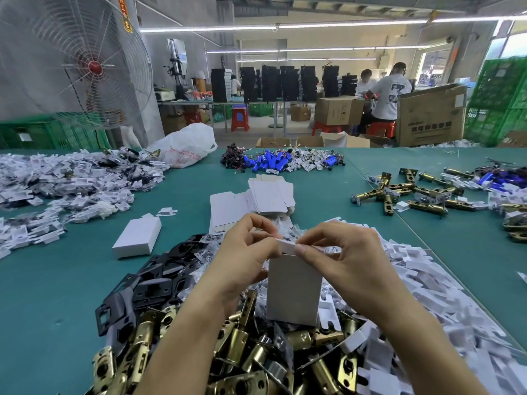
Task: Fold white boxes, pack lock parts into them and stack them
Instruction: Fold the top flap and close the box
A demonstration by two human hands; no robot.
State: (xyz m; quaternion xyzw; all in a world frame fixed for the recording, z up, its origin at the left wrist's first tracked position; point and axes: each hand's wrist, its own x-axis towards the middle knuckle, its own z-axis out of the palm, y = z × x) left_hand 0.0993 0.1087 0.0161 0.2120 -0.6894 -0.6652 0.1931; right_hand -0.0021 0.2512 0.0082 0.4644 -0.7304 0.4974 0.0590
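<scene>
A white box (293, 292) stands upright above a heap of brass lock latches (245, 354) in front of me. My left hand (245, 258) grips the box's upper left side, with thumb and fingers curled at its top. My right hand (345, 258) pinches the top flap (286, 247) at the box's upper right edge. A closed white box (137, 238) lies flat to the left. Flat unfolded box blanks (268, 198) are stacked beyond my hands.
Black plates (159, 277) lie left of the latches, and white plastic inserts (445, 297) are heaped to the right. More white parts (65, 178) cover the far left; blue batteries (271, 162) and loose latches (413, 189) sit farther off on the green table (57, 309). People work in the background.
</scene>
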